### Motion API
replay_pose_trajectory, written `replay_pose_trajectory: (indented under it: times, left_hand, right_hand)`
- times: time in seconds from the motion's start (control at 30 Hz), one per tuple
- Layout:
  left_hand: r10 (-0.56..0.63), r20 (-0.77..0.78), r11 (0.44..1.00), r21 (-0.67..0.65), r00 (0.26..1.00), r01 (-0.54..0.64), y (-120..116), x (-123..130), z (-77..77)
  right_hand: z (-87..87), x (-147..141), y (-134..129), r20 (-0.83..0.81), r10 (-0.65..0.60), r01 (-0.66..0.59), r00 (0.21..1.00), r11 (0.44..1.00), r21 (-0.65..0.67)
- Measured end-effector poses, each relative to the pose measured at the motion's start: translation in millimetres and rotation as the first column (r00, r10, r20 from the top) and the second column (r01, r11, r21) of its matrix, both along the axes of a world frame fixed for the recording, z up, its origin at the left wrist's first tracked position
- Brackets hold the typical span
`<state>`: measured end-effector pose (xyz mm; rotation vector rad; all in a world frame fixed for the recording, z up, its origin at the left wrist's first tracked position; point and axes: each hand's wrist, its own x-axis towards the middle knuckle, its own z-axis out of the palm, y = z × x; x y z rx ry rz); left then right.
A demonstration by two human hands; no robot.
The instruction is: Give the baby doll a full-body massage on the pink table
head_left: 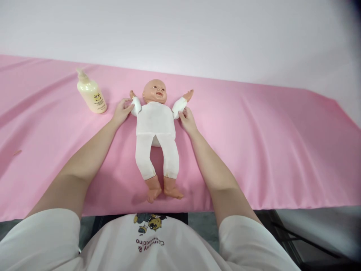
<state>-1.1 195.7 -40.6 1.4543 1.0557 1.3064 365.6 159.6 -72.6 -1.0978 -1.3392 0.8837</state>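
A baby doll in white lies on its back on the pink cloth, head away from me and feet towards me. Its arms are bent upward on either side of its head. My left hand pinches the white upper arm on the left of the picture, fingers and thumb closed on it. On the other side my right hand has its fingers closed at the white arm near the elbow. Left of my left hand stands a pump bottle of pale yellow liquid, with a cartoon face on its label.
The pink cloth covers a long table and has folds on the right and left. A white wall rises behind it. A small tan piece lies at the far left. Dark metal legs show below the table edge.
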Motion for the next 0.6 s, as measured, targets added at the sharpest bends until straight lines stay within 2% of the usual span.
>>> replay_pose_trajectory:
  times: [0.13,0.27,0.37,0.5,0.6]
  left_hand:
    - [-0.004,-0.013,1.0,-0.008,1.0,0.004,-0.9,1.5,2.0]
    - [-0.027,0.023,0.999,0.021,0.999,0.027,-3.8,3.7,7.7]
    - [-0.096,0.098,0.995,0.029,0.991,0.093,-8.7,4.8,12.2]
    - [-0.166,0.117,0.982,-0.071,0.979,0.175,-13.6,4.5,14.2]
    - [-0.177,0.096,0.977,-0.102,0.98,0.186,-12.7,4.1,12.9]
  right_hand:
    - [1.7,-0.1,1.4,0.022,0.032,-0.032,0.999,0.999,-0.013]
    - [7.4,-2.8,-0.6,-0.126,0.085,-0.084,0.988,0.996,0.016]
    - [11.7,-4.2,-4.5,-0.198,0.122,-0.121,0.972,0.992,0.02]
    - [13.4,-2.6,-6.9,-0.209,0.178,-0.185,0.961,0.983,-0.014]
    - [11.9,-1.3,-4.9,-0.233,0.162,-0.175,0.959,0.984,-0.034]
